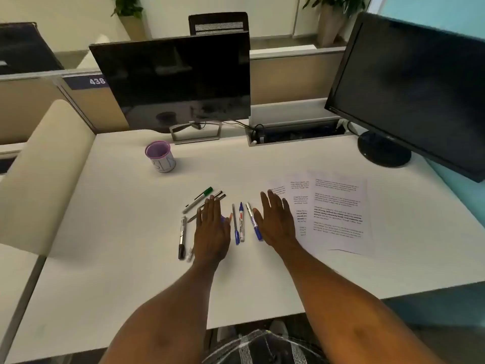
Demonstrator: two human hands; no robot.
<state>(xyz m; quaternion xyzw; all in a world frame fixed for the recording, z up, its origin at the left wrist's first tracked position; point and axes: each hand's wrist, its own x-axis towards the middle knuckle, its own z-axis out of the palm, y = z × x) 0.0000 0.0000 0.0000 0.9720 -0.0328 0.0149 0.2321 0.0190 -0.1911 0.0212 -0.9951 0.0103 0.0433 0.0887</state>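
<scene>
- The left hand (211,229) lies flat and released, fingers straight, palm down over a scatter of slim pens on the smooth white desk (118,232). It grasps nothing.
- The right hand (275,222) is likewise spread flat and holds nothing, its fingers at the left edge of the printed paper sheets (338,208).
- Between the hands lie a thin blue ballpoint pen (235,224), a white cylindrical marker with a red label (241,224) and a blue-capped white marker (254,222), the last just beside the right thumb.
- Left of the left hand lies a glossy black-capped grey marker (182,237). Farther off, a green-capped white marker (198,200) and two dark slim pens (220,194) lie slanted.
- A round purple-rimmed cup (160,156) stands far left.
</scene>
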